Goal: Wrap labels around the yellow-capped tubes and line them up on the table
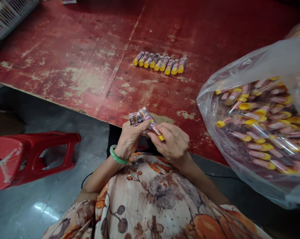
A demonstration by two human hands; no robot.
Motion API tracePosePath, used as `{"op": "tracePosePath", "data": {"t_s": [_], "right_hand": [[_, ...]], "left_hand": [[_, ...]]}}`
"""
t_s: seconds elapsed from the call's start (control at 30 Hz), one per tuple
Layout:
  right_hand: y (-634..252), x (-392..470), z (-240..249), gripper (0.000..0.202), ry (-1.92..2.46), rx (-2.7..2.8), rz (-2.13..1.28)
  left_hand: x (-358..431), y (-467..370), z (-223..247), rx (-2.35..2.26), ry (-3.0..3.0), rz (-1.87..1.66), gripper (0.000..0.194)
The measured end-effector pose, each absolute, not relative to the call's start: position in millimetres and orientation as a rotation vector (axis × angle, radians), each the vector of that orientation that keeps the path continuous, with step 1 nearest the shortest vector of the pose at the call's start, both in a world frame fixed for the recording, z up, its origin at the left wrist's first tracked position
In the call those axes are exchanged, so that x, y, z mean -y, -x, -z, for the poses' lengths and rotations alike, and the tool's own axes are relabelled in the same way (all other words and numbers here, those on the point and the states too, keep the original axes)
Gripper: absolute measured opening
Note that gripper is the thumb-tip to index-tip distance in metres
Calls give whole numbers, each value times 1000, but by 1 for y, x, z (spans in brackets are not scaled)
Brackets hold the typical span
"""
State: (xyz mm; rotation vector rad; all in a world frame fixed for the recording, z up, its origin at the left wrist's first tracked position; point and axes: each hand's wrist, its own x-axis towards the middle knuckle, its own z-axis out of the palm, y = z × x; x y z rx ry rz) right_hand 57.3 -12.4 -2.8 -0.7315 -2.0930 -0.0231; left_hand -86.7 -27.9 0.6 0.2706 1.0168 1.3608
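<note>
A small tube (pixel 155 127) with a yellow cap lies slanted between the two hands, just in front of the near edge of the counter (pixel 90 49) and above the person's lap. Its clear body shows a pinkish filling, and the yellow cap points down toward the right. The right hand (pixel 173 142) closes its fingers on the capped end of the tube. The left hand (pixel 130 137) closes on the upper end of the tube and also pinches a small stack of printed cards (pixel 139 116), which stick up past the fingertips and touch the tube. A green bangle (pixel 117 156) sits on the left wrist.

Farther back on the worn red counter, a row of tubes (pixel 159 62) lies side by side, touching one another, with all yellow caps turned toward the person. It lies well apart from the hands. To the right, a large clear plastic bag (pixel 251 63) rests partly on the counter and hangs over its near edge; it is full of more tubes of the same kind, heaped in no order.

Below the hands is a floral garment in orange and cream. On the grey floor to the left, a red plastic stool (pixel 28 156) lies on its side. A white slatted crate (pixel 5 16) shows at the top left corner.
</note>
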Motion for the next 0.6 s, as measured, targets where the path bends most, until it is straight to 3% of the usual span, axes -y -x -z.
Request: {"op": "tracePosePath", "data": {"t_s": [0.13, 0.2, 0.6], "right_hand": [[-65, 5, -7, 38, 672, 2127, -546], [-70, 5, -10, 33, 667, 2101, -674], [-58, 20, -7, 24, 802, 1800, -349]], "left_hand": [[26, 91, -1, -1004, -219, -1346, 31], [26, 91, -2, -990, -207, -1332, 33], [37, 78, -12, -936, -248, -1283, 34]]}}
